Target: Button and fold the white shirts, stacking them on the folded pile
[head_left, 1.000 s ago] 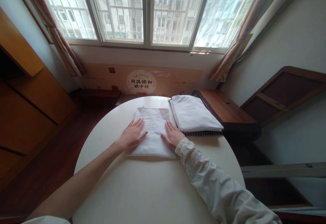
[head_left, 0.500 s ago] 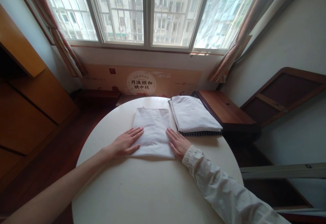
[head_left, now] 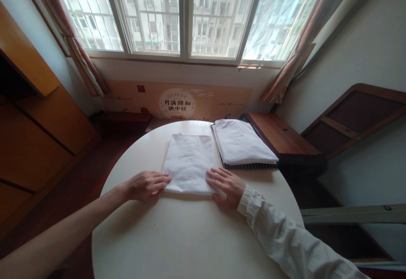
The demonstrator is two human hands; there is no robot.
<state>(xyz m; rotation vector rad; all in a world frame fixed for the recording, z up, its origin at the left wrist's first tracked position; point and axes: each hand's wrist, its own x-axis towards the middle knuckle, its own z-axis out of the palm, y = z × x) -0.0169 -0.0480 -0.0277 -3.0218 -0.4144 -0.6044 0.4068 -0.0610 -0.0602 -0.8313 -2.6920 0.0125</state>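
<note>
A folded white cloth (head_left: 190, 160), perhaps a garment, lies flat on the round white table (head_left: 177, 236) in front of me. At its near left corner my left hand (head_left: 147, 185) is closed, fingers together and thumb tucked below, with the cloth's edge at the fingertips. My right hand (head_left: 226, 186) rests on the right edge with its fingers stretched out and slightly spread. Its thumb reaches the near right corner. Beyond it is a stack of folded white cloth (head_left: 242, 141) with a dark striped cloth (head_left: 253, 166) underneath.
A wooden desk (head_left: 285, 135) stands behind the table on the right. Orange-brown cabinets (head_left: 38, 143) line the left side. Barred windows (head_left: 215, 16) with tied curtains (head_left: 80, 63) fill the far wall, above a printed banner (head_left: 136, 97).
Both hands have slid outward from the middle of the cloth to its side edges. The left fingers have gone from flat to closed at the corner, and the cloth looks smoother.
</note>
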